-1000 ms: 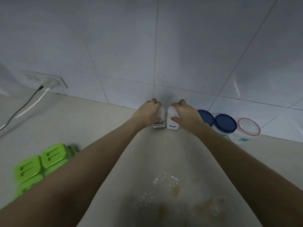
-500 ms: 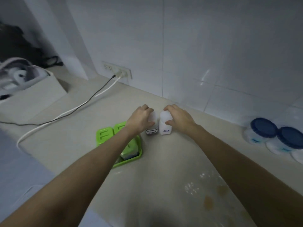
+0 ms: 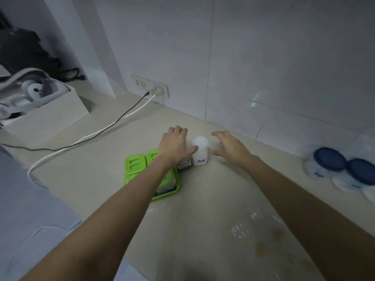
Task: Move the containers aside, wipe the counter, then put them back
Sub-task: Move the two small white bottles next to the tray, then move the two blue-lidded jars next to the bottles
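On the bench (image 3: 105, 159), left to right: green lidded tray (image 3: 135, 165), then our left hand (image 3: 174, 147), its grip closed over a small jar (image 3: 184, 164) whose dark label we cannot read. Just right, touching that jar, the white "Salt" bottle (image 3: 199, 152) stands upright; our right hand (image 3: 231, 147) is spread wide and empty just beside it, the bottle lying to its left. Spill patch (image 3: 259, 238) sits nearer us, blue-lidded tubs (image 3: 343, 169) far right
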A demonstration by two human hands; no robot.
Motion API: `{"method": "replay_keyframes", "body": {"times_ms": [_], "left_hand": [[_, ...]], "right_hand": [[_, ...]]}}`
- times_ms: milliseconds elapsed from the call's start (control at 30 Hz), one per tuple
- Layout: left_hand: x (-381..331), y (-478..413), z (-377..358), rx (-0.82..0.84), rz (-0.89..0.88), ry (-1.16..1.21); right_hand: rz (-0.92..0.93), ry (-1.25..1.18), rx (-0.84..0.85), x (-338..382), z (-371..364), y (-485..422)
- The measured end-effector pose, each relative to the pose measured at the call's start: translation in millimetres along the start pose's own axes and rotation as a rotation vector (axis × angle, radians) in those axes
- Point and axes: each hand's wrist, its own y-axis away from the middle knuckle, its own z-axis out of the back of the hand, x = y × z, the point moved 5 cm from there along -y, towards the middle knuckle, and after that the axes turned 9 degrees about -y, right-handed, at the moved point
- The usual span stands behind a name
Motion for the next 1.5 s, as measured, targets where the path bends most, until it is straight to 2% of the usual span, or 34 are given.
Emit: {"method": "replay_keyframes", "body": {"times_ms": [200,333,500,733,900,1100,1267,1500], "left_hand": [[-76,-16,22,-0.077,-0.165,0.07],[-167,-16,16,-0.009,-0.359,0.098],[-279,-11,0,0.078,-0.486,0.146],[-383,-18,-21,0.179,-0.513,0.204],[-417,-41,-39,0.295,-0.456,0.22],[-433,-73,-67,0.392,-0.388,0.337],[-435,-84,-75,0.298,-0.416,0.334],[-398,-71,-58,0.25,-0.308,0.339]], "right_hand": [[-0.181,0.062,-0.083,-81,55,76],[-0.317,0.084,-0.131,-138,98,143],[-0.443,0.162,-0.239,-205,149,219],[-0.494,0.271,-0.292,-276,192,263],[-0.434,0.317,-0.273,-299,208,236],[-0.463,0.404,-0.096,-315,193,195],[-0.454,0.429,-0.15,-322,190,190],[-0.354,0.369,-0.203,-294,183,190]]}}
